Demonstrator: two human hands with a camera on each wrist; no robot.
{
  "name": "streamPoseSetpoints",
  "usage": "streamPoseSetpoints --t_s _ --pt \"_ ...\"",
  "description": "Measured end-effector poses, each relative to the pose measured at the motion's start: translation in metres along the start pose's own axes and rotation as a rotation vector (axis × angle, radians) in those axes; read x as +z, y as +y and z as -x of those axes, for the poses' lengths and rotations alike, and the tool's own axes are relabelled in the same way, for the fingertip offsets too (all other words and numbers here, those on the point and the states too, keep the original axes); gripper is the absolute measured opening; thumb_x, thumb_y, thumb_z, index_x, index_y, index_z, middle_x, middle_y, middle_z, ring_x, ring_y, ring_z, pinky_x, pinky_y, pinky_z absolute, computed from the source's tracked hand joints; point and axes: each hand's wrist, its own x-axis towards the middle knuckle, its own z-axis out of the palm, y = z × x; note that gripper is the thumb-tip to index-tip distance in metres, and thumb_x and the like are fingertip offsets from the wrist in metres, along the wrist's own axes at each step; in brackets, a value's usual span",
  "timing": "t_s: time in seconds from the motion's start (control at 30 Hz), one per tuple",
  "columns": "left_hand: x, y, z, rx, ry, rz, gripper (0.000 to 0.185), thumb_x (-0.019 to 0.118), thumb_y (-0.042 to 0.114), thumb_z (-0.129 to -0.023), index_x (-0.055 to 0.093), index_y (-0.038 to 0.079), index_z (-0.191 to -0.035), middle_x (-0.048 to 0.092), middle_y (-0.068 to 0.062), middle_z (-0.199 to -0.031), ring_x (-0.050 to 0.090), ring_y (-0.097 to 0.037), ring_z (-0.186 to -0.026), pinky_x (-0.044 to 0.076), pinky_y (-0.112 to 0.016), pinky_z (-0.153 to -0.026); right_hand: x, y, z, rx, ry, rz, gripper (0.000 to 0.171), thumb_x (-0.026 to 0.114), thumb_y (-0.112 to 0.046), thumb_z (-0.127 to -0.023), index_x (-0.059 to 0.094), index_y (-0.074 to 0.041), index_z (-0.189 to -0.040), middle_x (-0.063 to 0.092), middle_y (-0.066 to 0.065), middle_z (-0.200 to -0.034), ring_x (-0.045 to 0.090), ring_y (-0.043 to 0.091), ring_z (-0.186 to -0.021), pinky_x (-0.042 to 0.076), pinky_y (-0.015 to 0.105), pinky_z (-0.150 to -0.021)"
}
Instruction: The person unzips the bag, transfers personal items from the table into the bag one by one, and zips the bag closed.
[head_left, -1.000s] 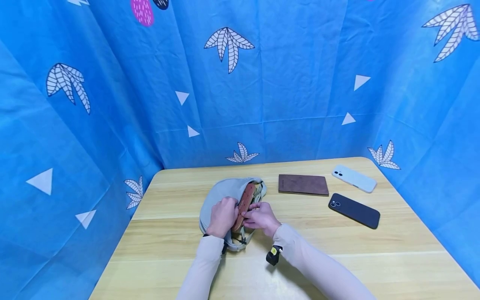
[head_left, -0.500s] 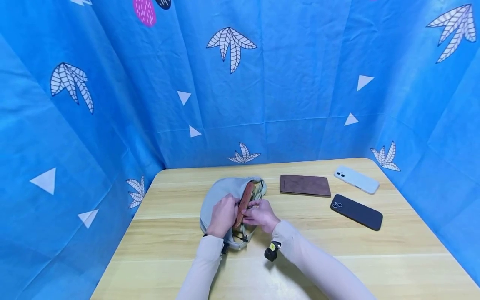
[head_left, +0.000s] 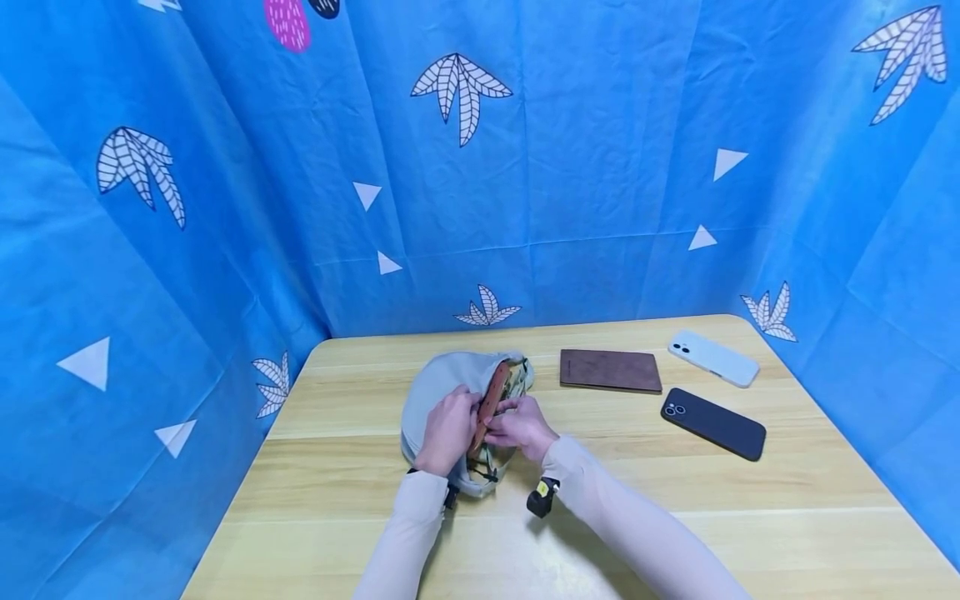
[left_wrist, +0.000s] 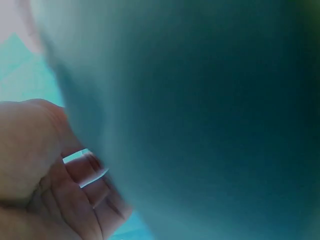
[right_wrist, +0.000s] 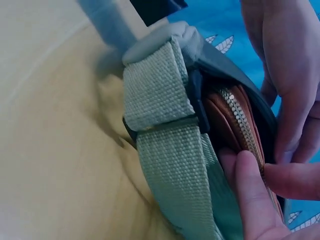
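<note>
A grey-green bag with a webbing strap sits on the table, its mouth turned to the right. Inside the mouth is a brown wallet; its metal zipper shows in the right wrist view. My left hand grips the bag's upper edge, fingers curled over the rim. With thumb and fingers my right hand pinches the wallet at the opening. The wallet's lower part is hidden in the bag. In the left wrist view the bag's blurred side covers most of the picture.
To the right of the bag lies a flat dark brown wallet. Farther right are a white phone and a black phone, both camera side up. A blue patterned curtain stands behind the wooden table.
The brown wallet has sunk deeper into the bag and less of its face shows. Both hands keep their holds, the right one shifting slightly.
</note>
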Motion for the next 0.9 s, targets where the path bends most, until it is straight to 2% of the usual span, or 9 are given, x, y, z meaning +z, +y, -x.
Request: streamPoseSetpoints --t_s 0.07,0.2,0.3,0.4,0.53,0.73,0.9 --pt "0.001 0.001 0.000 0.021 0.000 -0.022 0.021 0.065 0.001 -0.095 0.079 0.008 -0.110 0.063 -0.003 -0.085 0.067 -0.025 -0.077 0.056 -0.042 -0.067 0.000 0.003 0.002 -0.010 0.016 -0.011 0.032 0.065 0.010 -0.090 0.051 0.009 -0.118 0.074 0.021 -0.096 0.072 0.016 -0.069 0.063 0.028 -0.069" --pt "0.002 0.006 0.001 0.065 -0.004 -0.111 0.012 0.068 0.001 -0.091 0.076 0.008 -0.095 0.062 -0.004 -0.083 0.065 -0.024 -0.075 0.056 -0.043 -0.062 0.000 0.008 0.008 -0.040 0.057 -0.040 0.033 0.062 0.012 -0.089 0.050 0.010 -0.120 0.074 0.025 -0.100 0.072 0.016 -0.069 0.063 0.029 -0.069" --pt "0.001 0.010 0.002 0.073 -0.003 -0.174 0.007 0.072 0.002 -0.087 0.072 0.008 -0.086 0.062 -0.005 -0.081 0.067 -0.026 -0.074 0.056 -0.046 -0.059 0.002 0.011 0.012 -0.057 0.082 -0.070 0.035 0.061 0.013 -0.088 0.048 0.010 -0.120 0.071 0.020 -0.097 0.071 0.016 -0.068 0.063 0.028 -0.069" --pt "0.001 0.012 0.003 0.049 -0.008 -0.188 0.007 0.073 0.001 -0.085 0.070 0.008 -0.084 0.062 -0.007 -0.081 0.067 -0.028 -0.075 0.056 -0.047 -0.059 0.004 0.012 0.016 -0.072 0.087 -0.098 0.034 0.060 0.013 -0.087 0.047 0.008 -0.118 0.067 0.013 -0.091 0.071 0.015 -0.067 0.063 0.027 -0.068" --pt "0.003 0.010 0.004 0.020 -0.025 -0.164 0.011 0.071 -0.002 -0.085 0.072 0.006 -0.093 0.062 -0.008 -0.087 0.067 -0.028 -0.081 0.057 -0.047 -0.062 0.007 0.013 0.018 -0.090 0.064 -0.111 0.032 0.059 0.014 -0.087 0.046 0.008 -0.115 0.068 0.011 -0.087 0.071 0.015 -0.067 0.063 0.027 -0.068" --pt "0.009 0.010 0.005 0.019 -0.071 -0.129 0.031 0.074 -0.001 -0.085 0.070 0.003 -0.115 0.060 -0.014 -0.101 0.062 -0.034 -0.093 0.059 -0.050 -0.067 0.011 0.013 0.017 -0.067 0.067 -0.099 0.035 0.061 0.015 -0.088 0.046 0.011 -0.120 0.068 0.009 -0.082 0.069 0.013 -0.063 0.062 0.026 -0.065" --pt "0.010 0.007 0.003 0.020 -0.075 -0.078 0.035 0.071 -0.008 -0.083 0.071 0.006 -0.115 0.059 -0.012 -0.100 0.060 -0.033 -0.093 0.058 -0.048 -0.067 0.013 0.012 0.012 -0.063 0.059 -0.086 0.035 0.063 0.013 -0.089 0.048 0.012 -0.120 0.070 0.009 -0.081 0.070 0.013 -0.063 0.061 0.025 -0.065"
